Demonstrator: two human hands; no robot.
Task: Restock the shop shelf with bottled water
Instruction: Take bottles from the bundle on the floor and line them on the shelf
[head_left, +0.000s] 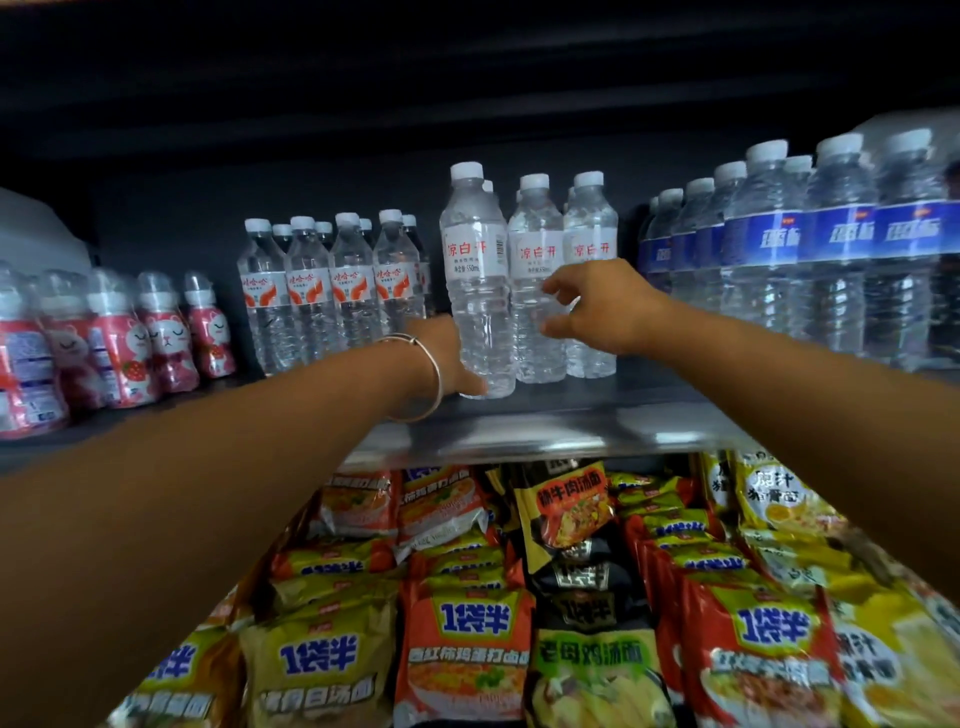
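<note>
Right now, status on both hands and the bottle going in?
Left hand grips front white-label bottle low, bottle standing on shelf. Right hand open, at next bottle. Nothing blocking.

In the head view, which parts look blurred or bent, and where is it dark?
Head view: wide-angle bending curves the shelf edge and both forearms; the blue-label bottles and pink bottles blur toward the edges; the area above the bottles is nearly black.
</note>
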